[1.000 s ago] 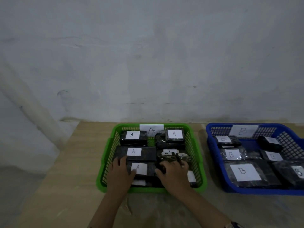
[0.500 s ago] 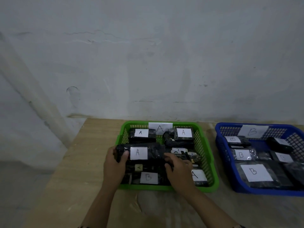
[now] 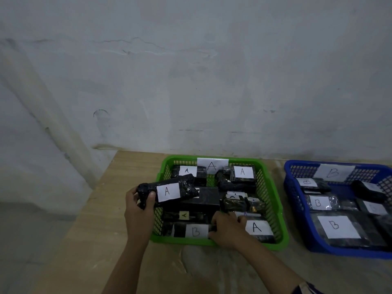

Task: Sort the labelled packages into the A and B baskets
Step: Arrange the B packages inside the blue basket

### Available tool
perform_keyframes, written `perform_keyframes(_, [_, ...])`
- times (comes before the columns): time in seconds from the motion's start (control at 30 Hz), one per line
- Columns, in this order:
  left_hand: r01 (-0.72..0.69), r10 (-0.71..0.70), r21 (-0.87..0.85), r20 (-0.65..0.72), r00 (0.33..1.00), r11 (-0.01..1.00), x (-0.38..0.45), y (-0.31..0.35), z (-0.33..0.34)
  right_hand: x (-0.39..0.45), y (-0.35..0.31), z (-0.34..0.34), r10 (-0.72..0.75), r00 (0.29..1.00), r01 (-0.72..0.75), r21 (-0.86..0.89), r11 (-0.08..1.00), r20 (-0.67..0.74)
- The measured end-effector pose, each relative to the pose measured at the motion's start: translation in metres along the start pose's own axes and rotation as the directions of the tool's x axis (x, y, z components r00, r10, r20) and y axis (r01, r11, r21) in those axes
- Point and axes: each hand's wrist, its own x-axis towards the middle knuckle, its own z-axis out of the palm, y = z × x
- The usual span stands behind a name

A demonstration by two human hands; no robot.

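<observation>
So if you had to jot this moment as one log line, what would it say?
left hand: holds A package raised | right hand: on B package in green A basket | B basket: only B labels readable

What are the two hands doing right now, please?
Left hand: closed on the lifted A package at its left end.
Right hand: fingers curled around the B package in the green basket.
</observation>
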Motion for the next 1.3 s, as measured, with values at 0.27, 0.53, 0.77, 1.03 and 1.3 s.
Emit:
perform_keyframes(0.27, [-0.026,0.023,-0.071,-0.054,0.998,0.997,0.0,0.0,-0.004,-0.005,0.004,-0.02,0.057,0.937,0.153,0.552,0.82,-0.345])
perform_keyframes(0.53, [-0.087,0.089,-0.021,0.108,0.99,0.996,-0.009,-0.001,0.005,-0.008,0.018,-0.038,0.247,0.799,0.252,0.678,0.691,-0.548])
perform_keyframes(0.77, [-0.097,-0.013,0.242,0.416,0.909,0.965,-0.008,-0.011,0.014,-0.015,0.031,-0.041,0.373,0.753,0.261,0.767,0.586,-0.542])
perform_keyframes(1.03, [-0.177,-0.171,0.597,0.479,0.861,0.782,-0.009,-0.017,0.021,-0.018,0.03,-0.037,0.334,0.764,0.265,0.74,0.618,-0.552])
perform_keyframes(1.3, [-0.559,-0.102,0.676,0.676,0.73,0.48,-0.021,-0.016,0.035,-0.018,0.033,-0.034,0.307,0.751,0.289,0.708,0.644,-0.585])
